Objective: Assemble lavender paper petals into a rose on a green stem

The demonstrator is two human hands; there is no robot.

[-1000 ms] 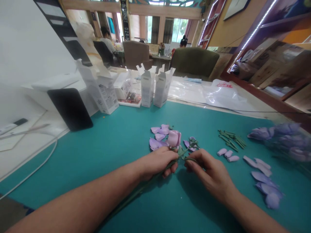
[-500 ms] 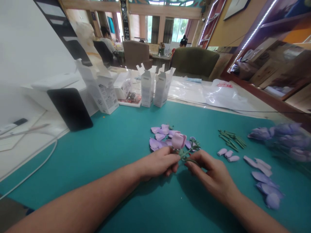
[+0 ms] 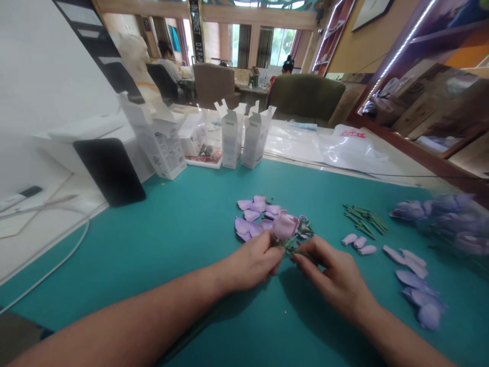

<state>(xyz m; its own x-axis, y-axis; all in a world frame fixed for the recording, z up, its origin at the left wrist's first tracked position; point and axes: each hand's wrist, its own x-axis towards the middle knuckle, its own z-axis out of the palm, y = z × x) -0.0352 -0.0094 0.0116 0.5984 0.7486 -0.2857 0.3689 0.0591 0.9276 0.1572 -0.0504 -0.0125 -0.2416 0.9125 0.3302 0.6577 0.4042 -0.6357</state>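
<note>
My left hand [image 3: 260,259] is closed around the stem just under a pale lilac artificial flower [image 3: 286,226], whose bloom tops the fist. Close by on the right, my right hand [image 3: 330,270] pinches a thin green stem piece [image 3: 304,253] between thumb and fingertips, near the flower's stem. Whether the piece touches that stem cannot be made out. Just behind the hands lie loose lilac petals [image 3: 248,227] and green leafy parts [image 3: 306,229], partly covered by the flower.
On the teal mat [image 3: 183,219], at right, are green stems [image 3: 364,220], small lilac buds [image 3: 359,241], more petals [image 3: 418,290] and a blurred bunch of lilac flowers [image 3: 454,219]. White boxes [image 3: 232,140], a black tablet [image 3: 110,171] and plastic bags [image 3: 351,148] stand or lie behind.
The flower has shifted slightly right and down, its bloom turned a little. My left hand has rotated with it, its lower fingers less visible; my right hand stays nearly still.
</note>
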